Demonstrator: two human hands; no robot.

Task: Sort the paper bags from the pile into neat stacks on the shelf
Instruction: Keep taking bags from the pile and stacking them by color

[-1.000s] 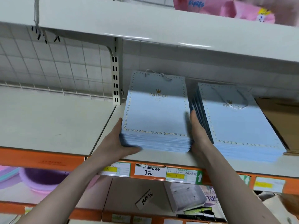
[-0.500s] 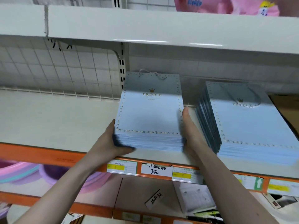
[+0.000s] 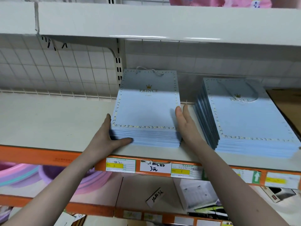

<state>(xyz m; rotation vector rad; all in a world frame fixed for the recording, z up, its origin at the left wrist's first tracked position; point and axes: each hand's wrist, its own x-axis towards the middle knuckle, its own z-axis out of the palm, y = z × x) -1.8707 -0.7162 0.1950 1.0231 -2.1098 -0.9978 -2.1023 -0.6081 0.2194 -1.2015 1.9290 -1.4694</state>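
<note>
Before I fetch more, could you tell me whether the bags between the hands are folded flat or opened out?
Folded flat: the stack of bags lies in thin layers on the shelf.

Pink bags (image 3: pixel 211 1) cropped – top edge; shelf labels (image 3: pixel 179 171) unreadable

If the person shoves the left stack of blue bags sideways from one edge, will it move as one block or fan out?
The left stack is loose flat bags with smooth-looking faces, so upper layers would probably slide and fan out. The left hand and right hand bracket both sides, which should keep it squared. It looks thick, likely heavy for paper.
</note>
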